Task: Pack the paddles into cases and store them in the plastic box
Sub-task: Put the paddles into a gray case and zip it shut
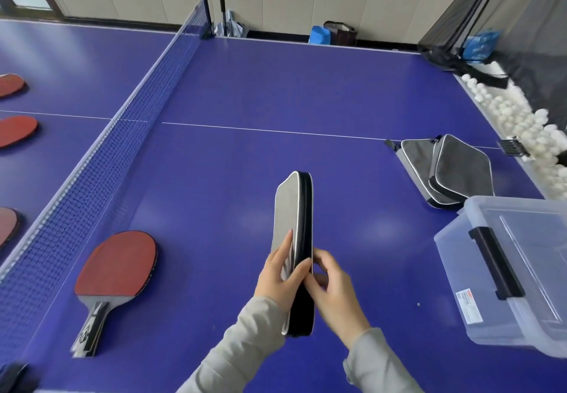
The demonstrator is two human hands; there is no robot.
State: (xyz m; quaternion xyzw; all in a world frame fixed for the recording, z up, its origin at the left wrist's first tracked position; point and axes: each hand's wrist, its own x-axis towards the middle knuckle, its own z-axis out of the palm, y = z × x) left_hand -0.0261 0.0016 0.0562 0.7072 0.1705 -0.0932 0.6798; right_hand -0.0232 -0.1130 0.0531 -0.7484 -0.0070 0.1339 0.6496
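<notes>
We hold the grey case [294, 239] on edge above the near desk [245, 101], left hand [280, 273] flat against its side, right hand [333, 285] apparently pinching the zip, which could snag or leave the case open to spill its paddle short of the plastic box [460, 270].

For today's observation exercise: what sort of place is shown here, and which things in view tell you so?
Most likely an indoor table tennis practice room. A blue table with a net fills the view, red paddles lie on it, and many white balls sit heaped under a dark catch net at its right end.
</notes>
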